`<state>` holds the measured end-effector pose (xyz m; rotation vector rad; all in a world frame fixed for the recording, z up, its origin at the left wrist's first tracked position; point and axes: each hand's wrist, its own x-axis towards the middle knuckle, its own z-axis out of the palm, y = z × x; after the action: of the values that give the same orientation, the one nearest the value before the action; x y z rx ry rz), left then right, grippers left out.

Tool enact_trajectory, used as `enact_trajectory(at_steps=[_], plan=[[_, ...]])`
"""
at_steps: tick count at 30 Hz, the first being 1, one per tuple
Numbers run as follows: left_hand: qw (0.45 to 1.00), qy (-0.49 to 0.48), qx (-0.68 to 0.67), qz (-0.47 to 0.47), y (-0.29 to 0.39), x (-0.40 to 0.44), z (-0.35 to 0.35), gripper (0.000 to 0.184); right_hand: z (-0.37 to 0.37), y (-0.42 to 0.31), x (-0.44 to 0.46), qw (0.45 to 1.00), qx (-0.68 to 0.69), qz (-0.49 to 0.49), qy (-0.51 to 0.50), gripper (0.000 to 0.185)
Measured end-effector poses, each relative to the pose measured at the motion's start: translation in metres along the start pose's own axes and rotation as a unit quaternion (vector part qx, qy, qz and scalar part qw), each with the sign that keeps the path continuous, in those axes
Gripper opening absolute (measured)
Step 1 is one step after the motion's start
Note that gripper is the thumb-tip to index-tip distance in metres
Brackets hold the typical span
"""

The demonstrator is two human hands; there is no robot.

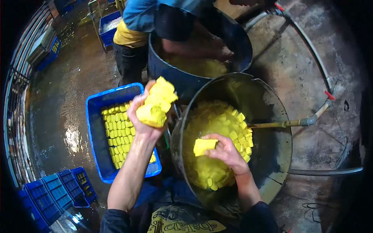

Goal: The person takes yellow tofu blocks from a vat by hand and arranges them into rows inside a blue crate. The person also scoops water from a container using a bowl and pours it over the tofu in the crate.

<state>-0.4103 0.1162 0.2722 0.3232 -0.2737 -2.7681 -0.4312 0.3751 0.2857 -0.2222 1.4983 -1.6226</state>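
My left hand is raised between the blue crate and the near vat, its fingers wrapped round a stack of yellow tofu blocks. Over the near metal vat, my right hand grips a single yellow tofu block between thumb and fingers. Below it, many more tofu blocks lie in cloudy yellow liquid, and steam blurs part of them. Rows of tofu blocks are packed side by side in the blue crate at my left; my left forearm hides part of them.
Beyond the near vat stands a second vat, where another person reaches in with bare arms. A pipe enters the near vat from the right. Stacked blue crates stand at lower left on the wet floor.
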Motion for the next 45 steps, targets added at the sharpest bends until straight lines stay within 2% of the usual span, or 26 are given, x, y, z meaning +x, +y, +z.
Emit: enact_trajectory(at_steps=[2, 5, 8, 10, 12, 13, 16, 19, 21, 22, 23, 24, 25, 26, 27, 28, 30, 32, 34, 36, 38, 39, 41, 42, 43, 45], plan=[[0.999, 0.052, -0.008, -0.001, 0.010, -0.021, -0.035, 0.046, 0.064, -0.035, 0.000, 0.978, -0.184, -0.098, 0.020, 0.044], [0.995, 0.097, 0.002, -0.024, 0.015, -0.051, -0.092, 0.041, 0.142, -0.054, 0.013, 0.939, -0.321, -0.118, -0.019, 0.044], [0.986, 0.127, -0.067, -0.083, 0.023, -0.084, -0.121, 0.032, 0.189, -0.020, 0.047, 0.797, -0.579, -0.171, -0.008, 0.049], [0.978, 0.124, -0.127, -0.113, 0.035, -0.102, -0.140, 0.028, 0.220, -0.003, 0.065, 0.783, -0.599, -0.155, 0.061, 0.075], [0.982, 0.106, -0.110, -0.110, 0.048, -0.114, -0.166, 0.026, 0.231, 0.030, 0.084, 0.799, -0.586, -0.130, 0.045, 0.083], [0.972, 0.118, -0.158, -0.124, 0.049, -0.117, -0.184, 0.038, 0.227, 0.061, 0.100, 0.841, -0.528, -0.112, -0.029, 0.084], [0.946, 0.274, -0.037, -0.169, 0.075, -0.122, -0.221, 0.087, 0.213, 0.130, 0.148, 0.897, -0.407, 0.004, -0.170, 0.067], [0.939, 0.266, -0.016, -0.218, 0.083, -0.121, -0.290, 0.095, 0.205, 0.194, 0.184, 0.924, -0.330, 0.121, -0.149, 0.060], [0.924, 0.298, 0.076, -0.225, 0.082, -0.124, -0.345, 0.089, 0.203, 0.235, 0.205, 0.911, -0.200, 0.346, -0.100, 0.069], [0.912, 0.326, 0.127, -0.214, 0.075, -0.122, -0.378, 0.084, 0.207, 0.258, 0.211, 0.910, -0.198, 0.349, -0.102, 0.069], [0.889, 0.322, 0.199, -0.256, 0.068, -0.124, -0.413, 0.076, 0.213, 0.283, 0.210, 0.856, -0.410, 0.312, -0.041, 0.068], [0.860, 0.316, 0.270, -0.297, 0.063, -0.127, -0.435, 0.068, 0.217, 0.310, 0.207, 0.758, -0.599, 0.257, 0.022, 0.066], [0.805, 0.274, 0.420, -0.316, 0.067, -0.122, -0.423, 0.062, 0.220, 0.337, 0.203, 0.735, -0.617, 0.275, 0.063, 0.067], [0.731, 0.247, 0.536, -0.344, 0.041, -0.133, -0.479, 0.063, 0.218, 0.366, 0.197, 0.710, -0.633, 0.291, 0.106, 0.069], [0.700, 0.214, 0.580, -0.358, 0.045, -0.132, -0.470, 0.065, 0.202, 0.416, 0.189, 0.684, -0.675, 0.243, 0.134, 0.067], [0.667, 0.178, 0.621, -0.371, 0.048, -0.131, -0.458, 0.067, 0.195, 0.414, 0.199, 0.686, -0.671, 0.245, 0.136, 0.067], [0.684, 0.190, 0.591, -0.382, 0.037, -0.137, -0.473, 0.068, 0.165, 0.397, 0.213, 0.784, -0.540, 0.298, -0.071, 0.067], [0.700, 0.189, 0.571, -0.385, 0.041, -0.128, -0.463, 0.070, 0.141, 0.386, 0.212, 0.857, -0.431, 0.279, -0.028, 0.067], [0.632, 0.218, 0.623, -0.406, 0.048, -0.118, -0.428, 0.068, 0.147, 0.343, 0.194, 0.867, -0.443, 0.229, 0.021, 0.062], [0.652, 0.236, 0.687, -0.216, 0.025, -0.110, -0.486, 0.058, 0.169, 0.268, 0.157, 0.922, -0.377, 0.067, 0.062, 0.049], [0.585, 0.171, 0.793, -0.028, 0.029, -0.074, -0.394, 0.045, 0.192, 0.175, 0.104, 0.966, -0.223, -0.077, 0.103, 0.034], [0.671, 0.241, 0.701, 0.016, 0.026, -0.050, -0.296, 0.036, 0.196, 0.125, 0.076, 0.978, -0.166, -0.081, 0.094, 0.031], [0.677, 0.068, 0.713, 0.169, 0.014, -0.018, -0.146, 0.030, 0.177, 0.043, 0.019, 0.981, -0.119, -0.130, 0.079, 0.027], [0.649, -0.005, 0.722, 0.239, 0.002, -0.008, -0.087, 0.028, 0.154, 0.019, -0.006, 0.974, -0.130, -0.171, 0.075, 0.024], [0.662, -0.062, 0.705, 0.249, -0.014, -0.003, -0.038, 0.027, 0.121, 0.010, -0.027, 0.962, -0.146, -0.202, 0.115, 0.023], [0.649, -0.206, 0.689, 0.250, -0.064, 0.004, 0.030, 0.023, 0.057, 0.005, -0.050, 0.943, -0.178, -0.145, 0.240, 0.019]])
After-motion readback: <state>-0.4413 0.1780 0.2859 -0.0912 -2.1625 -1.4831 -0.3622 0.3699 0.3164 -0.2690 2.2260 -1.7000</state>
